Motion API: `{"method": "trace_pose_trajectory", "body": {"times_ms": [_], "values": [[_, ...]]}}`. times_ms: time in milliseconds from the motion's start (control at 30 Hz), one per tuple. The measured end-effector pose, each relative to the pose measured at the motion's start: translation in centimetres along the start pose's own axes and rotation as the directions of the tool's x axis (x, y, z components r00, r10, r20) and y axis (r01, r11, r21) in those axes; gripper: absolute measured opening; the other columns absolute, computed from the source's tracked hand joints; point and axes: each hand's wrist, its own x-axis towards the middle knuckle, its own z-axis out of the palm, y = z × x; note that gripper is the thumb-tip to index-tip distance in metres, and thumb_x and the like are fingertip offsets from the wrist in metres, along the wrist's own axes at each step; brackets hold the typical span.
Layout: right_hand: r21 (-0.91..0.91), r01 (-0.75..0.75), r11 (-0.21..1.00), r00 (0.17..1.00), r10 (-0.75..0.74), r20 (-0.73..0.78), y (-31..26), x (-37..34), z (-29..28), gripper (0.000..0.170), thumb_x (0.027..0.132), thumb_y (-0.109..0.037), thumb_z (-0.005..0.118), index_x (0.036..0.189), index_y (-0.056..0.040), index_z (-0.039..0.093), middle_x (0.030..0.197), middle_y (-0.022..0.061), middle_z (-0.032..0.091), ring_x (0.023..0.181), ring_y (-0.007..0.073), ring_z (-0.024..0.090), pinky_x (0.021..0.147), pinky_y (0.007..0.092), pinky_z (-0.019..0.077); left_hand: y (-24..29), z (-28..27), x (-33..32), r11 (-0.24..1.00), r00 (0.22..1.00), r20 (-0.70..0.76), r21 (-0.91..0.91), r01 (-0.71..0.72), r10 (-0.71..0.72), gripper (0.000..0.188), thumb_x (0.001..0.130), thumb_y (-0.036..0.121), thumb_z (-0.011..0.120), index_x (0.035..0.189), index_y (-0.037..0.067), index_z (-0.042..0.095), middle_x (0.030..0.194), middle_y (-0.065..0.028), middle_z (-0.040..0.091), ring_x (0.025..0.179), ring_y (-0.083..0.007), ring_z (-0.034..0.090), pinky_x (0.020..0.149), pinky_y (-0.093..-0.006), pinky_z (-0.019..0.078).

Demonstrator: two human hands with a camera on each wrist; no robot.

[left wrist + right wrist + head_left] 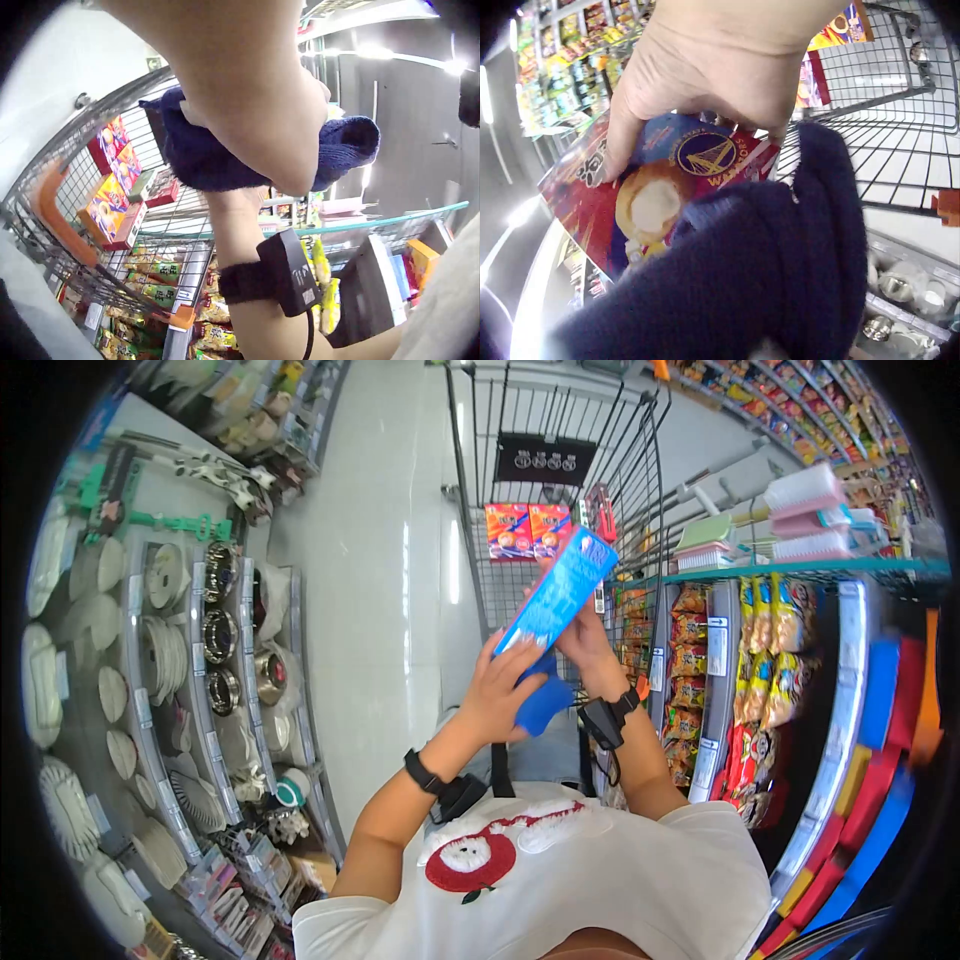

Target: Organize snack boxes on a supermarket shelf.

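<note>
A blue cardboard snack box [558, 592] is held tilted in front of the person's chest. In the right wrist view, its red and blue face [656, 191] carries a round bridge logo and a picture of a filled snack. My right hand [588, 648] grips this box, thumb on one face and fingers over its edge. A navy knitted cloth [546, 705] hangs from my left hand [503, 685], whose fingers lie against the lower end of the box. The left wrist view shows that hand [262, 135] bunching the cloth [217, 161]. Part of the box is hidden by the cloth.
A wire shopping cart [480, 595] stands ahead, with several red and purple snack boxes [508, 532] inside. Shelves of plates and metal bowls [220, 635] line the left. Snack bags [690, 660] and brushes [805, 510] are on the right. Glossy floor [375, 560] runs along the aisle.
</note>
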Motion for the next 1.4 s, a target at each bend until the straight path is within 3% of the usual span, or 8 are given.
{"method": "trace_pose_trajectory", "body": {"times_ms": [200,233,400,667,767,933,1033,1400], "values": [[0.222,-0.085,0.971,0.995,0.071,0.072,1.9,-9.5,9.2,0.064,0.073,-0.034,0.072,0.125,-0.0068,0.045,0.125,0.0119,0.05,0.12,0.03,0.044,0.101,0.0465,0.0356,7.0,-11.6,-6.4,0.972,0.999,-0.034,-0.235,-0.006,-0.002,0.046,0.057,0.018,0.068,0.099,0.004,0.059,0.119,-0.0147,0.053,0.113,-0.0333,0.05,0.102,-0.0489,0.0296],[-0.221,0.193,0.956,0.981,-0.181,0.074,3.4,-11.7,10.0,0.056,0.073,-0.022,0.073,0.121,-0.0069,0.048,0.12,0.009,0.053,0.115,0.0262,0.049,0.097,0.0428,0.0396,8.0,-12.6,-7.9,0.921,0.983,-0.116,-0.378,0.091,-0.144,0.045,0.061,0.017,0.066,0.103,0.003,0.057,0.117,-0.0149,0.054,0.112,-0.031,0.051,0.1,-0.0453,0.0328],[-0.526,0.312,0.791,0.949,-0.278,0.146,6.7,-18.9,15.4,0.065,0.064,-0.006,0.078,0.12,-0.0037,0.045,0.113,0.0083,0.056,0.103,0.019,0.055,0.09,0.0356,0.0448,12.0,-17.2,-13.2,0.404,0.652,-0.21,-0.9,0.161,-0.728,0.046,0.079,0.02,0.051,0.118,-0.005,0.047,0.12,-0.0152,0.053,0.11,-0.024,0.053,0.095,-0.0369,0.0405],[-0.625,0.383,0.68,0.894,-0.444,0.065,8.6,-30.8,19.7,0.069,0.062,-0.007,0.081,0.119,-0.0023,0.041,0.106,0.0096,0.059,0.097,0.0168,0.058,0.086,0.0332,0.0475,19.1,-16.1,-13.4,0.319,0.868,0.004,-0.929,0.187,-0.496,0.057,0.087,0.031,0.044,0.13,-0.005,0.035,0.136,-0.0163,0.04,0.123,-0.0234,0.042,0.103,-0.0354,0.0318],[-0.706,0.462,0.536,0.784,-0.619,0.043,8.7,-35.3,18.7,0.064,0.061,-0.011,0.082,0.111,-0.0032,0.042,0.103,0.0114,0.059,0.093,0.0166,0.058,0.08,0.033,0.0486,21.0,-12.3,-14.9,0.422,0.894,0.0,-0.881,0.212,-0.449,0.052,0.091,0.036,0.04,0.13,0.001,0.039,0.134,-0.0137,0.043,0.122,-0.0222,0.043,0.103,-0.0353,0.0321],[-0.914,0.378,-0.149,0.505,-0.794,0.339,5.9,-45.4,20.2,0.061,0.058,-0.015,0.084,0.103,-0.0036,0.044,0.089,0.0118,0.057,0.083,0.0257,0.06,0.07,0.034,0.0484,26.2,-5.9,-18.5,0.058,0.594,0.382,-0.807,0.587,-0.708,0.039,0.092,0.04,0.042,0.11,0.008,0.055,0.106,-0.0051,0.061,0.099,-0.0157,0.057,0.086,-0.031,0.0443],[-0.848,0.367,-0.382,0.417,-0.748,0.517,6.4,-50.8,18.8,0.056,0.061,-0.019,0.079,0.105,-0.0026,0.048,0.096,0.0148,0.059,0.084,0.0311,0.061,0.069,0.0372,0.0487,28.8,-2.0,-21.7,-0.159,0.682,0.546,-0.823,0.546,-0.487,0.042,0.091,0.043,0.045,0.11,0.007,0.056,0.107,-0.0089,0.062,0.098,-0.0192,0.059,0.086,-0.034,0.0473],[-0.878,0.423,-0.224,0.852,-0.23,0.47,7.8,-65.2,20.1,0.077,0.067,-0.022,0.07,0.136,-0.0166,0.036,0.132,0.0215,0.041,0.115,0.0369,0.047,0.095,0.0418,0.0399,37.2,1.0,-32.8,-0.613,0.756,0.633,-0.668,0.422,-0.169,0.049,0.091,0.041,0.041,0.121,0.003,0.049,0.12,-0.0163,0.054,0.109,-0.0305,0.054,0.096,-0.0445,0.042]]}}
